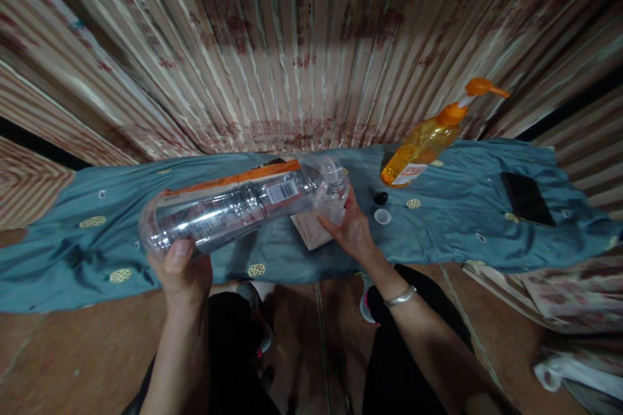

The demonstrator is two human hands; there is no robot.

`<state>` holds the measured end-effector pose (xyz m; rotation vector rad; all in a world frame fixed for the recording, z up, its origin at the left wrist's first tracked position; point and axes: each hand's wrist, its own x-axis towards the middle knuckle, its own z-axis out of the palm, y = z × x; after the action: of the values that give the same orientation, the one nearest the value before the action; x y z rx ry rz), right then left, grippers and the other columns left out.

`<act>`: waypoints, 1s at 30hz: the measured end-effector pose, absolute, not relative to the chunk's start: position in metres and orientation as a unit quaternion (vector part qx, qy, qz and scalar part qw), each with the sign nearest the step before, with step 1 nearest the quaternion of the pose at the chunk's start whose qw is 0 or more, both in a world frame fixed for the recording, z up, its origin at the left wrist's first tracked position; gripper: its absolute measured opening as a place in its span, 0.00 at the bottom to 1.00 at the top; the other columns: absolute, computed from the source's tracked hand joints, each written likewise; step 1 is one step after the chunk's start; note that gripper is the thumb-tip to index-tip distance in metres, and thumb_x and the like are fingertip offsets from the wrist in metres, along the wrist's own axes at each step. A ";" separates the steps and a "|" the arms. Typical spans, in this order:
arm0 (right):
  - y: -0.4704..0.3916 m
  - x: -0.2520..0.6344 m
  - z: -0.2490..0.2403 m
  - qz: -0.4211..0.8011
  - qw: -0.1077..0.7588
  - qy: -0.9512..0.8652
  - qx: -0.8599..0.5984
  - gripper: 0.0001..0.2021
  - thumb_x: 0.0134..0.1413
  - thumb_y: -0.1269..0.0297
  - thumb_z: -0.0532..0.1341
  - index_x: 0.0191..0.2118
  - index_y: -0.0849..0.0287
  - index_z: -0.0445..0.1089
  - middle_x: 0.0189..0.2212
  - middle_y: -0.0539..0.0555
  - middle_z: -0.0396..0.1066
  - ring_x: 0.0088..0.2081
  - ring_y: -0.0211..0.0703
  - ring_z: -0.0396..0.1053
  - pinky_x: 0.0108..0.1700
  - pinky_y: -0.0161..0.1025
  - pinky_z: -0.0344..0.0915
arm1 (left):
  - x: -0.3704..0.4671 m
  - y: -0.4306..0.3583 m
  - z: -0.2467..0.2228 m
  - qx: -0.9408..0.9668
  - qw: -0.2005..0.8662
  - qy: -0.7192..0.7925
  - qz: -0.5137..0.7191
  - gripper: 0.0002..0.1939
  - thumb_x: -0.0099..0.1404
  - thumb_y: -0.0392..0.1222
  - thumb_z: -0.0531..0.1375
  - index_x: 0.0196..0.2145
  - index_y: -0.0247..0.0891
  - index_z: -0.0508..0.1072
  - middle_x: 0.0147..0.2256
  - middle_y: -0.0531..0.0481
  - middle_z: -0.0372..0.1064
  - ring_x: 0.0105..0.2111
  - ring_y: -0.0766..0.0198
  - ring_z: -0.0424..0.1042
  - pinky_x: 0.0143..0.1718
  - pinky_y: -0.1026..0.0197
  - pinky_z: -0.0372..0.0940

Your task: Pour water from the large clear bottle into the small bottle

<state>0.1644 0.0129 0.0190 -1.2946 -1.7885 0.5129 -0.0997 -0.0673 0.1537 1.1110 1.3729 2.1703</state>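
Here, we look down on a teal cloth [487,168] spread along a low surface in front of striped curtains [292,45]. Above it we hold a large clear plastic bottle [233,204] on its side, its orange-edged label facing up. Our left hand [182,272] grips the bottle's base, thumb pressed on the near wall and fingers wrapped under. The bottle's neck points right, where it meets a small clear container [335,198] standing on the cloth. Our right hand [353,230] steadies that container, fingers closed loosely around its side; a silver bangle [400,297] sits on the wrist. A pale box [311,233] lies on the cloth just beside the container, partly hidden by the hand. Farther right stands an orange pump bottle [423,142], and near the cloth's right end lies a dark phone [528,198]. Between them rest a white cap [382,216] and a black cap [380,197], close together.
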 end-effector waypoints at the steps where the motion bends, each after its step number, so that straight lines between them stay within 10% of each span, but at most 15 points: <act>1: 0.012 0.164 0.019 0.206 0.426 -0.714 -0.516 0.51 0.58 0.49 0.74 0.77 0.66 0.51 0.68 0.74 0.71 0.67 0.67 0.74 0.66 0.62 0.75 | -0.100 -0.067 0.154 0.391 0.173 0.482 0.765 0.44 0.40 0.62 0.72 0.56 0.49 0.79 0.52 0.46 0.79 0.47 0.46 0.79 0.45 0.49 0.75; 16: 0.010 0.163 0.026 0.228 0.436 -0.707 -0.507 0.47 0.59 0.51 0.73 0.76 0.64 0.54 0.69 0.73 0.70 0.69 0.71 0.72 0.68 0.70 0.72 | -0.111 -0.074 0.140 0.345 0.193 0.469 0.790 0.31 0.37 0.57 0.77 0.40 0.50 0.82 0.41 0.52 0.77 0.40 0.57 0.73 0.40 0.58 0.69; 30: 0.011 0.166 0.025 0.236 0.435 -0.717 -0.491 0.51 0.57 0.47 0.74 0.77 0.63 0.53 0.71 0.74 0.67 0.70 0.72 0.70 0.68 0.71 0.72 | -0.107 -0.071 0.149 0.341 0.193 0.466 0.793 0.42 0.31 0.59 0.79 0.48 0.50 0.82 0.47 0.51 0.80 0.41 0.56 0.75 0.40 0.58 0.69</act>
<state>0.1657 0.0114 0.0246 -1.2232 -1.7841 0.5874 -0.1073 -0.0713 0.1490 0.9576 1.3067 2.2253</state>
